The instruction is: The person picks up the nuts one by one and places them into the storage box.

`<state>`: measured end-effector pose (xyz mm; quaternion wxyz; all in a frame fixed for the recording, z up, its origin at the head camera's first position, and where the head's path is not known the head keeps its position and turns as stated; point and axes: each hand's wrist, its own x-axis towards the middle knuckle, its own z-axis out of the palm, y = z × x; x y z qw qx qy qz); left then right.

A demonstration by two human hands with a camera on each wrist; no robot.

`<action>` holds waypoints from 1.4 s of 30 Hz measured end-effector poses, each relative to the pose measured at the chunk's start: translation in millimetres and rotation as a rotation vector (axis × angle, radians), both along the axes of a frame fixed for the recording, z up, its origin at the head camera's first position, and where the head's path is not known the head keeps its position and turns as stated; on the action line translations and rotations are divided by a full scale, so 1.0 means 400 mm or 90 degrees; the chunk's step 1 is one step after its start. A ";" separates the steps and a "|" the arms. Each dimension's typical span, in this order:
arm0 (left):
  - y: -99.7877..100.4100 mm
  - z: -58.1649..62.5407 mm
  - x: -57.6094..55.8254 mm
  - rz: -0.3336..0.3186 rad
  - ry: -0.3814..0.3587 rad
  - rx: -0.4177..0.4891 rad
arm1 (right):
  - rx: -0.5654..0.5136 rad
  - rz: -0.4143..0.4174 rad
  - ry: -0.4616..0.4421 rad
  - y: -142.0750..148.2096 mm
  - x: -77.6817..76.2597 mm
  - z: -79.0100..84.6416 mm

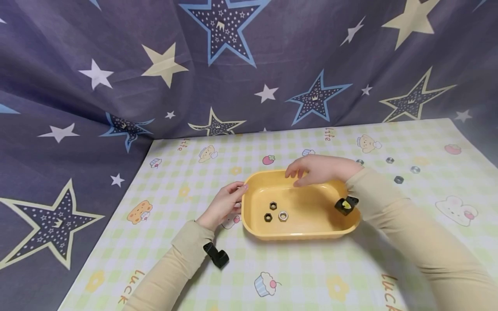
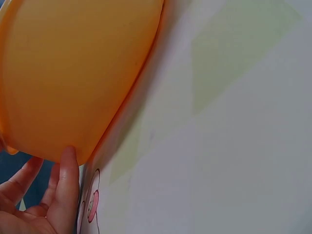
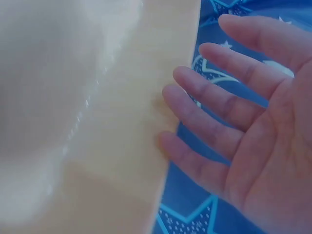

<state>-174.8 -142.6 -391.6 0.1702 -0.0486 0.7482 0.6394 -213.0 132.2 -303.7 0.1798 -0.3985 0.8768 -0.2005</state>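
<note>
A yellow plastic basin (image 1: 301, 236) sits on the tablecloth, with three hex nuts inside. Two are dark, a dark nut (image 1: 273, 206) behind another dark nut (image 1: 268, 217); the third is a silver nut (image 1: 283, 216). My left hand (image 1: 223, 205) holds the basin's left end, a fingertip at the rim and other fingers against the outer wall, as the left wrist view shows. Over the basin's back rim is my right hand (image 1: 317, 168), its fingers spread and loosely bent, nothing in them. Whether its fingertips touch the basin wall I cannot tell.
Several more nuts lie on the table right of the basin, among them a dark nut (image 1: 398, 179) and a silver nut (image 1: 415, 169); one sits partly behind the right wrist. A checked tablecloth (image 1: 210, 285) covers the table. Behind hangs a star-patterned curtain (image 1: 241, 95).
</note>
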 end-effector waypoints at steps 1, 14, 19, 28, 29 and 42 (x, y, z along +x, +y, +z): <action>0.001 0.001 0.000 0.001 -0.001 0.001 | -0.001 -0.007 0.001 0.008 0.002 0.006; -0.002 -0.004 0.000 0.000 -0.001 0.009 | -0.044 -0.028 0.050 0.104 0.023 0.043; -0.002 -0.006 0.000 0.005 -0.002 0.008 | -0.074 -0.057 0.077 0.148 0.038 0.042; 0.002 -0.001 0.000 0.013 -0.009 0.003 | -0.121 -0.099 0.119 0.216 0.058 0.005; 0.002 -0.001 0.000 0.013 -0.009 0.005 | -0.127 -0.103 0.123 0.222 0.061 -0.001; 0.002 -0.002 -0.001 0.008 -0.009 0.011 | -0.152 -0.201 0.145 0.307 0.090 -0.066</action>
